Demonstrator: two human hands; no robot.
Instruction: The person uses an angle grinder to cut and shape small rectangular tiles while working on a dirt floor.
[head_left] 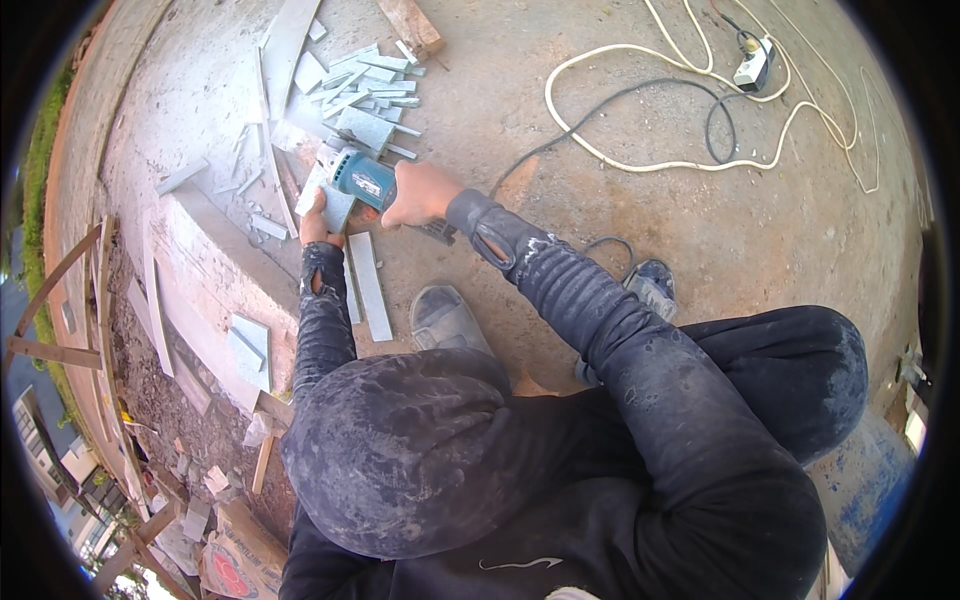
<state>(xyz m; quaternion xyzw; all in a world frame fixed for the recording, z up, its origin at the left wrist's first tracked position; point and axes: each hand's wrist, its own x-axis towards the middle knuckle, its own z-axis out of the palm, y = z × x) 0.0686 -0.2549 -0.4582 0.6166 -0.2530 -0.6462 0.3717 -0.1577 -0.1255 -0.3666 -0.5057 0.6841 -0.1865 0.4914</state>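
My right hand (422,194) is closed round the body of a teal angle grinder (364,180). The grinder's head points away to the left, over the concrete. My left hand (318,224) grips a small grey-green tile piece (339,211) right beside the grinder, its thumb on top. The grinder's disc is hard to make out amid pale dust. Just beyond the tool lies a heap of cut tile strips (372,88), with a wider tile (365,128) at its near side. Two long strips (371,287) rest on the ground near my left forearm.
A cream cable (640,165) and a dark cord (600,103) loop across the floor to a white socket box (752,66). A wooden block (411,26) lies at the far side. Left of the concrete ledge (225,290) are rubble, timber pieces and a torn paper sack (240,550).
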